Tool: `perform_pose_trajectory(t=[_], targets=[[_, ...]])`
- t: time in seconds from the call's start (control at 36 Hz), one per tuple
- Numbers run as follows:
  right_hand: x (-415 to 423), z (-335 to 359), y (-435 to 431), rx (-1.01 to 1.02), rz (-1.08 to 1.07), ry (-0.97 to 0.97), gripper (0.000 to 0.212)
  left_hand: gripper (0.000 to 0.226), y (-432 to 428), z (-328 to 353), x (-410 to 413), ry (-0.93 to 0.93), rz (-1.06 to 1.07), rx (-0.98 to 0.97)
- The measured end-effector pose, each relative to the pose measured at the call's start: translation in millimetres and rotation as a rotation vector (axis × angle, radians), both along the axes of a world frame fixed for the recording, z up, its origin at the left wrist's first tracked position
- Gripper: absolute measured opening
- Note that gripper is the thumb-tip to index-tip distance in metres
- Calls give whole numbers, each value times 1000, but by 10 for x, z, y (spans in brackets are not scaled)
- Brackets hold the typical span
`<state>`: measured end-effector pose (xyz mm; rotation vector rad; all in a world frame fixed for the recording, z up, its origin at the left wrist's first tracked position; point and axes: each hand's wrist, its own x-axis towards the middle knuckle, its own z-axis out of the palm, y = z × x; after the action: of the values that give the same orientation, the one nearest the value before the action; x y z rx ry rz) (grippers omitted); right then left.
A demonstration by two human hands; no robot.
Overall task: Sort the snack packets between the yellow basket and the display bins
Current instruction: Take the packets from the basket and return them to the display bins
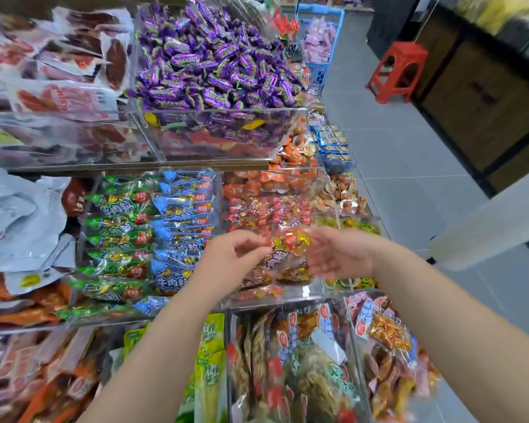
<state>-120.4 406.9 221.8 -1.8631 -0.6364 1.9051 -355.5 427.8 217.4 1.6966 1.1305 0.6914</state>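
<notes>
both hands up over the middle shelf, one red-and-clear crinkly plastic snack packet (287, 254) held between them, above the clear acrylic display bin (272, 299) of like red packets, near centre. left hand (232, 257) pinches the packet's left edge, fingers curled in. right hand (336, 254) is on its right edge; the fingers are motion-blurred but look curled round the plastic. yellow basket not in view, so where this packet belongs has to be judged from the bins alone. step in hand, as i read it: checking or straightening one packet before placing it. its colours match the red stock just below, so the next move likely calls for lowering it flat into that bin and letting go with both hands, keeping it out of the blue foil packets (177, 270) in the bin to the left. writing: big characters 牛肉粒 read on the near blue packets; the green foil packets (116, 239) further left seem to carry the same design. the held packet's print is too blurred to read. the purple twist-wrapped sweets (214, 62) on the far shelf bear latin lettering, not legible for certain.
</notes>
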Motion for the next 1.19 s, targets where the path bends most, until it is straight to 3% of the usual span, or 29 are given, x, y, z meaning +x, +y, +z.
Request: perform_pose_trajectory(t=[0.08, 0.14, 0.17, 0.22, 0.28, 0.36, 0.44, 0.53, 0.58, 0.67, 0.72, 0.86, 0.92, 1.0, 1.08, 1.19], targets=[[-43, 64, -14, 320, 76, -410, 40, 14, 73, 32, -23, 28, -6, -58], [-70, 159, -37, 677, 48, -504, 24, 13, 111, 65, -15, 84, -44, -71], [-92, 220, -60, 819, 100, -511, 30, 12, 127, 88, 2, 117, -62, -72], [-155, 335, -88, 985, 398, -634, 52, 14, 147, 129, 54, 125, -99, -97], [-247, 364, -74, 1037, 746, -875, 64, 16, 158, 145, 128, 112, -147, -134], [-348, 342, -50, 939, 995, -1068, 50, 14, 165, 119, 217, 161, -235, -143], [-281, 288, -17, 784, 1055, -1121, 32, 13, 168, 69, 188, 292, -258, -63], [-51, 203, 60, 693, 901, -1206, 24, 55, 228, -17, 35, 389, -77, 118], [68, 101, 120, 661, 781, -1237, 23, 74, 311, -69, -78, 558, 77, 254], [52, -115, 200, 538, 835, -1218, 17, 104, 423, -224, -181, 914, 115, 160], [-48, -313, 233, 431, 955, -1152, 14, 113, 437, -346, -202, 1039, 112, 97], [-266, -812, 244, 339, 1001, -1125, 36, 110, 431, -500, -170, 1081, 185, 170], [-274, -920, 213, 411, 1044, -1260, 41, 109, 435, -532, -157, 1051, 210, 172], [-204, -1024, 193, 415, 1217, -1486, 76, 108, 436, -576, -148, 1053, 224, 178], [-116, -1134, 212, 395, 1411, -1527, 101, 107, 426, -615, -144, 1048, 236, 197], [-74, -1271, 229, 465, 1458, -1527, 111, 105, 426, -650, -141, 1048, 253, 215]])
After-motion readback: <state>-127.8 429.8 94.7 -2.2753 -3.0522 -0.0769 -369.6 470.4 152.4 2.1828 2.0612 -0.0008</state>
